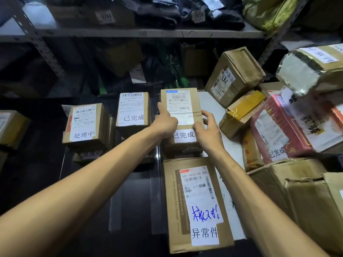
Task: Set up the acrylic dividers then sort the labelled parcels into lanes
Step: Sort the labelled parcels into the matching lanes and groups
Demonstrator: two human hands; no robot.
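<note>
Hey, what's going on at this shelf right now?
A person is sorting labelled cardboard parcels. The left hand and right hand hold the middle parcel by its sides, above a box labelled 已完成. Further left stand another 已完成 parcel and a 处理中 parcel. A 异常件 parcel lies nearest, and a jumbled pile sits on the right.

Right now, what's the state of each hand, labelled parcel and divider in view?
held 已完成 parcel: closed, label up, above lower box.
left hand: grips its left side, thumb up.
right hand: pinches its right edge.
处理中 parcel: closed, label up, untouched.
middle 已完成 parcel: closed, label up, untouched.
异常件 parcel: closed, flat, label up.
acrylic divider: standing, left of 异常件 parcel.
</note>
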